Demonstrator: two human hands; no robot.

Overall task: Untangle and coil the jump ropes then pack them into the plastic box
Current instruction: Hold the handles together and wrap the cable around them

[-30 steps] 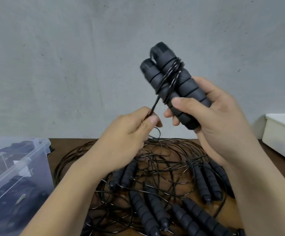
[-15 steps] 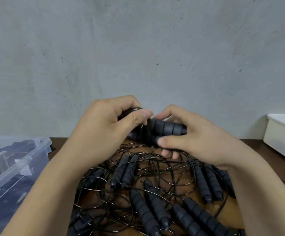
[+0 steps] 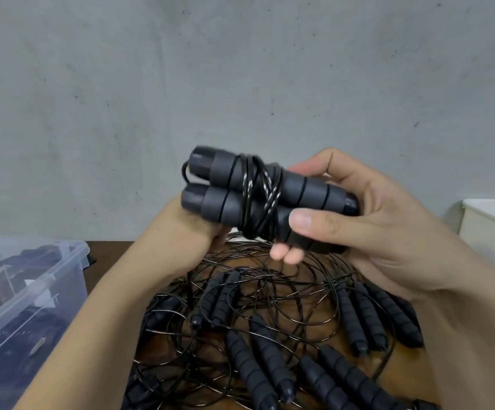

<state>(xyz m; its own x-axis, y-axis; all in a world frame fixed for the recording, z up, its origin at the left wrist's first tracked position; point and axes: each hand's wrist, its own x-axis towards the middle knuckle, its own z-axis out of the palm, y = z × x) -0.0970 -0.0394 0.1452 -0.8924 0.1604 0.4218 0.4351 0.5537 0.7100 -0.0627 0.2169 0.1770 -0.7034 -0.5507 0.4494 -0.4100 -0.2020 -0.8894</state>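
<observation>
**Right hand [image 3: 373, 229] has the wrapped jump rope [image 3: 234, 199], left hand [image 3: 187, 232] is tucked behind it**

So the right hand is curled round the rope, holding it up in the air over the mess on the table [image 3: 107, 255]. Both foam handles [image 3: 305, 187] lie side by side, roughly level, caps pointing left, and the black cord [image 3: 258, 196] is wound several turns round their middle. The thumb [image 3: 308, 223] lies across the front of the lower handle, the index finger [image 3: 314, 167] runs over the top, and a couple of fingertips [image 3: 287, 253] poke out underneath.

The left hand sits just behind and below the cap end, back of the hand toward the camera. Its fingers are hidden by the handles, so honestly can't tell if it's gripping anything or only touching.

Room-wise it's open air above and to the left of the rope, with a plain grey wall [image 3: 240, 69] behind. The clear plastic box [image 3: 63, 253] is at the table's left edge, dark stuff showing through its side, well apart from the held rope. A white tub [image 3: 489, 232] sits at the right edge.

Under both hands is the pile of loose ropes [image 3: 270, 321]: thin cords looping over each other, ribbed handles lying mostly in pairs. The left forearm crosses between that pile and the box.
</observation>
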